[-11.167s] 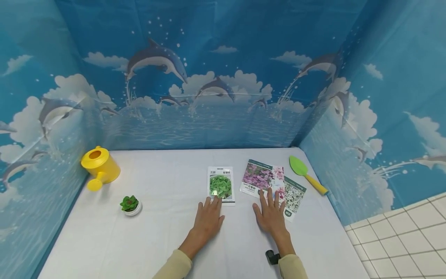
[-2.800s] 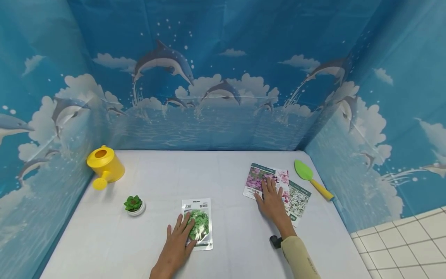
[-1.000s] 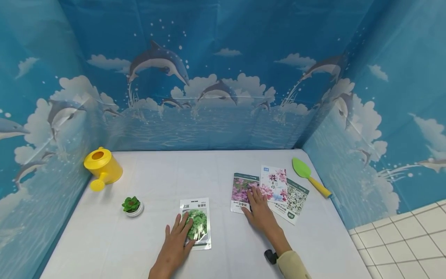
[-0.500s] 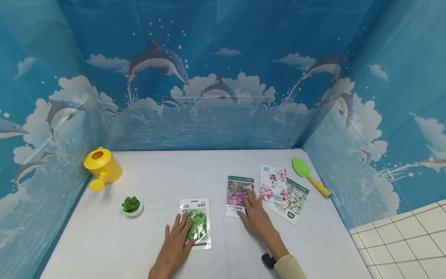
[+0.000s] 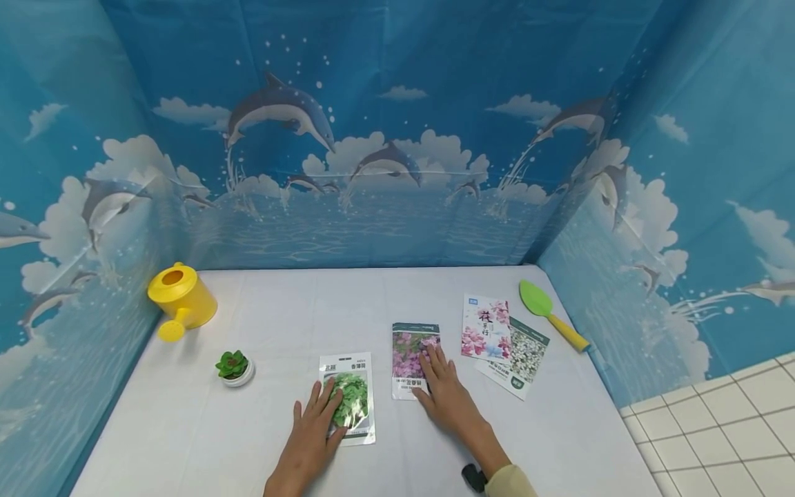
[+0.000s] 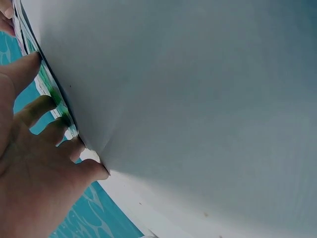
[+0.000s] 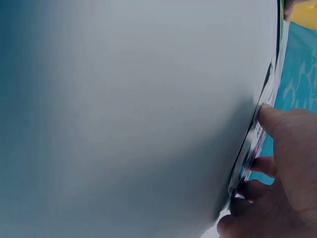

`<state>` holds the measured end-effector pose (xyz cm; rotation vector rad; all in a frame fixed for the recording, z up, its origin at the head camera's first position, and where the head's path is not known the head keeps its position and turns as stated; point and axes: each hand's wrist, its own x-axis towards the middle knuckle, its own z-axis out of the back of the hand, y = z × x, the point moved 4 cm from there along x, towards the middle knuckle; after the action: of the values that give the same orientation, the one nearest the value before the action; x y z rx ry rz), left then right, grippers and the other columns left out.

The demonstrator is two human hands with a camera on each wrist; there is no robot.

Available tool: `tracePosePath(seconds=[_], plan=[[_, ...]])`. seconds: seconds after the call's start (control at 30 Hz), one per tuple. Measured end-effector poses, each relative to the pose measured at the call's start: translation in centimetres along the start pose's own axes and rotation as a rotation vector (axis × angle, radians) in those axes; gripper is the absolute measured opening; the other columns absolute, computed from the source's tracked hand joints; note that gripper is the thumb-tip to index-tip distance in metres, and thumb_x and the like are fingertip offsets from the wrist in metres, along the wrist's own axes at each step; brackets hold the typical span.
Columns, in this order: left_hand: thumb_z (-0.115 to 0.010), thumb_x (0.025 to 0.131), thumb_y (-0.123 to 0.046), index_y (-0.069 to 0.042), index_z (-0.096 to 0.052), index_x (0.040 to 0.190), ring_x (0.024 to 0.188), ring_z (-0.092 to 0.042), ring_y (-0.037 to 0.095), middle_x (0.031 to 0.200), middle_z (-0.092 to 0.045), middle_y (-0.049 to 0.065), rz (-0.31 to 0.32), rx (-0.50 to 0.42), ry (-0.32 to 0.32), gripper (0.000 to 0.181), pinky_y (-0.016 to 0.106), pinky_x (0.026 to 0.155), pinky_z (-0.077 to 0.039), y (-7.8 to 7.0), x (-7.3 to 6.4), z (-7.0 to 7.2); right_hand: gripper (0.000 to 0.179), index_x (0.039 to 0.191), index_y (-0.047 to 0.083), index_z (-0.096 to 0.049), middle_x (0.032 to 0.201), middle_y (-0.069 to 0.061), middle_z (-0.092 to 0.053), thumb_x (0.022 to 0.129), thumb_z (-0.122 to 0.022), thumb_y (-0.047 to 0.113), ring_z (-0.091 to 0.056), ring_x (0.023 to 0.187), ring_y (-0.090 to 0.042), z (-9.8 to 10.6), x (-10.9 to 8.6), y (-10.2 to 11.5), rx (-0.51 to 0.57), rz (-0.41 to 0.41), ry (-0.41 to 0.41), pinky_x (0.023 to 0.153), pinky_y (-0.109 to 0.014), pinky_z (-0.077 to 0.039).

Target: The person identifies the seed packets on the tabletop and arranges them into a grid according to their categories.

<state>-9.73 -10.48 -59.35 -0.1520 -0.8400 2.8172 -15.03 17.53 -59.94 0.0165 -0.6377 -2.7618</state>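
Observation:
In the head view, my left hand [image 5: 310,435] rests with spread, straight fingers on a seed packet with green leaves [image 5: 354,404]. Its fingertips touch the same packet [image 6: 52,91] in the left wrist view. My right hand [image 5: 448,397] lies flat-fingered on the right part of a seed packet with purple flowers [image 5: 406,355], which lies apart from the others. Further right, a pink-blossom packet [image 5: 486,328] overlaps a white-flower seed packet [image 5: 524,355]. The right wrist view shows my right hand [image 7: 282,173] with thumb and fingertips pressing the purple-flower packet from above.
A yellow watering can [image 5: 183,297] stands at the back left of the white-covered table [image 5: 279,310]. In front of it is a small potted succulent [image 5: 234,367]. A green trowel with a yellow handle [image 5: 553,314] lies by the right edge. Dolphin-print curtains surround the table.
My right hand has slid the purple-flower packet left and towards me, out from beside the pink-blossom packet. Earlier, my left hand brought the green-leaf packet nearer and left; it now stays still.

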Motion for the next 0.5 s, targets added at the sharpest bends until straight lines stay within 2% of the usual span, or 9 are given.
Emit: tracePosePath(seconds=[0.17, 0.5], plan=[[-0.080, 0.097, -0.026, -0.005, -0.056, 0.157, 0.162, -0.026, 0.044, 0.173, -0.037, 0.015, -0.005, -0.001, -0.005, 0.068, 0.079, 0.123, -0.018, -0.02, 0.06, 0.11, 0.072, 0.164, -0.003, -0.038, 0.176, -0.022, -0.024, 0.108, -0.067, 0.032, -0.019, 0.164, -0.043, -0.20, -0.21, 0.42, -0.002, 0.005, 0.023, 0.130, -0.060, -0.025], [-0.080, 0.097, -0.025, -0.004, -0.056, 0.156, 0.162, -0.026, 0.045, 0.173, -0.037, 0.015, -0.008, -0.019, -0.007, 0.068, 0.080, 0.123, -0.017, -0.06, -0.07, 0.14, 0.073, 0.164, -0.004, -0.039, 0.175, -0.024, -0.024, 0.107, -0.068, 0.031, -0.021, 0.163, -0.045, -0.45, -1.00, 0.97, 0.017, 0.039, 0.021, 0.129, -0.063, -0.025]])
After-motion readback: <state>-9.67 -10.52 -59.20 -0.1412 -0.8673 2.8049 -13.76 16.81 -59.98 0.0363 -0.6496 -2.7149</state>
